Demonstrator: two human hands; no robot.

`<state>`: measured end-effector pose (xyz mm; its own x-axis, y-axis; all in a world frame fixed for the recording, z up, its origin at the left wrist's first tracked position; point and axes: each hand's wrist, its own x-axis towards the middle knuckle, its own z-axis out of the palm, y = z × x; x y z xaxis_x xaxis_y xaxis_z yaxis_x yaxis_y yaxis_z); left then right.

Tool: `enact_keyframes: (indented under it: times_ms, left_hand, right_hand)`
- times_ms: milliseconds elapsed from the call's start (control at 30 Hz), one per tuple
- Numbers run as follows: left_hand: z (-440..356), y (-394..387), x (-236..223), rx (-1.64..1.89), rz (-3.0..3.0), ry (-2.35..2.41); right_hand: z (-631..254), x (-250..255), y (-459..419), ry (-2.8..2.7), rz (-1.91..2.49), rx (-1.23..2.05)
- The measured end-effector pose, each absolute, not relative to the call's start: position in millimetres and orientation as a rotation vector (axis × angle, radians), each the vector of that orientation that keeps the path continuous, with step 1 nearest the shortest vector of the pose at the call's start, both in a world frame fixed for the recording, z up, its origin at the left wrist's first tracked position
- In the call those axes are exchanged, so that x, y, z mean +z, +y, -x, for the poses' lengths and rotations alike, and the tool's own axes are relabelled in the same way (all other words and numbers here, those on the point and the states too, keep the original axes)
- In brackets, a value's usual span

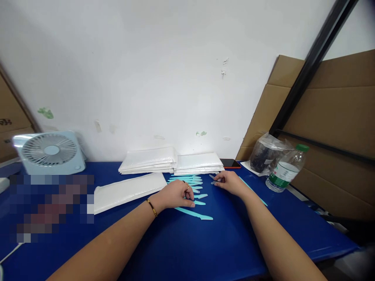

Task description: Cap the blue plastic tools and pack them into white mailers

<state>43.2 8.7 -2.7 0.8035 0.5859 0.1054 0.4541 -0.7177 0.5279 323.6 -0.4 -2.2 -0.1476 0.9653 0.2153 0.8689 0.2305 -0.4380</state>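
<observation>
Several teal eyebrow razors [191, 212] lie in a rough column on the blue table, their heads pointing right. Over their handles is my left hand [177, 194], fingers curled and thumb pressed beside one razor [200, 203]; part of its grip is hidden. To the right of the column, my right hand [230, 182] pinches a small translucent piece [215, 182], maybe a cap. Another small clear piece [211, 176] shows by its fingertips. One more teal razor [260, 198] lies beyond my right forearm, partly covered by it.
White padded mailers [148, 160] are stacked against the wall, with a second stack [199, 162] alongside. A single mailer [129, 191] lies left of my left hand. A fan [49, 152] stands far left. A phone [230, 163], a bagged dark object [260, 158] and a water bottle [284, 171] are right.
</observation>
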Motion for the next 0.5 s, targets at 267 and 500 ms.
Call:
enact_keyframes:
  times_ms: [267,500]
  left_hand:
    - [-48,10,-9,0.402,-2.595,0.887]
    - [-48,10,-8,0.406,-2.617,0.929]
  right_hand:
    - [-322,0,-8,-2.121,1.594,0.938]
    - [-314,4,-14,-2.066,1.582,1.139]
